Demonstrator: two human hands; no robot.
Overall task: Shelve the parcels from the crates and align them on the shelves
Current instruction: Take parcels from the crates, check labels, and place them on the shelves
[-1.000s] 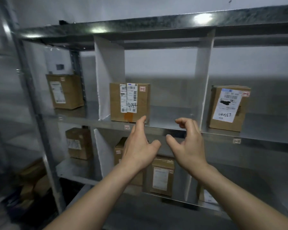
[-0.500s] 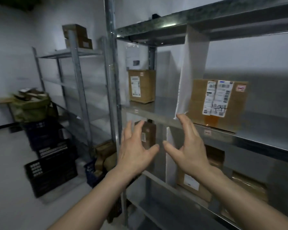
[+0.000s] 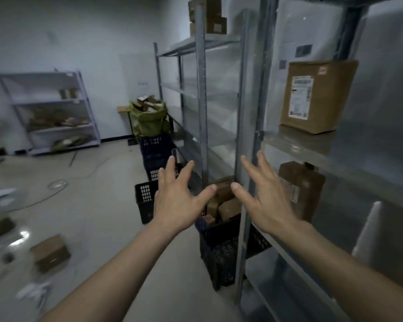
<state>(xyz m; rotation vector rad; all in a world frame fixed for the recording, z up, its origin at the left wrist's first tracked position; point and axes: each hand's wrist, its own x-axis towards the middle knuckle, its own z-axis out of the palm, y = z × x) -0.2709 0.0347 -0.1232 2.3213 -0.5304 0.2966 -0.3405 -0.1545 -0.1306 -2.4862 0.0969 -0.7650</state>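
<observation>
**Empty hands, loaded crate just beyond the thumbs**

Both hands are held out in front with fingers spread and nothing in them: the left hand (image 3: pixel 176 201) and the right hand (image 3: pixel 264 201) sit side by side, thumbs nearly meeting. The relation that matters is the near crate (image 3: pixel 219 249), a dark slatted one on the floor against the foot of the shelf upright (image 3: pixel 248 135). It shows in the gap between the two thumbs and runs on toward 6 o'clock below them. The right hand looks slightly nearer to it, though blur makes this a loose call. I judge the next reach goes down and forward into that crate.

The crate holds several brown parcels (image 3: pixel 223 205), heaped at odd angles; no single long axis can be read from the pile, so the grasp will need choosing once closer.

Further crates (image 3: pixel 154 149) are stacked at 11 o'clock from the left hand, topped by a green sack (image 3: pixel 149 119) with more packages showing at its mouth; another dark crate (image 3: pixel 144 201) stands partly behind the left hand.

On the shelving at 2 o'clock, a labelled box (image 3: pixel 316 96) stands upright near the shelf edge, with a second box (image 3: pixel 300 189) on the level beneath. A loose carton (image 3: pixel 49 252) lies on the floor at 8 o'clock.
</observation>
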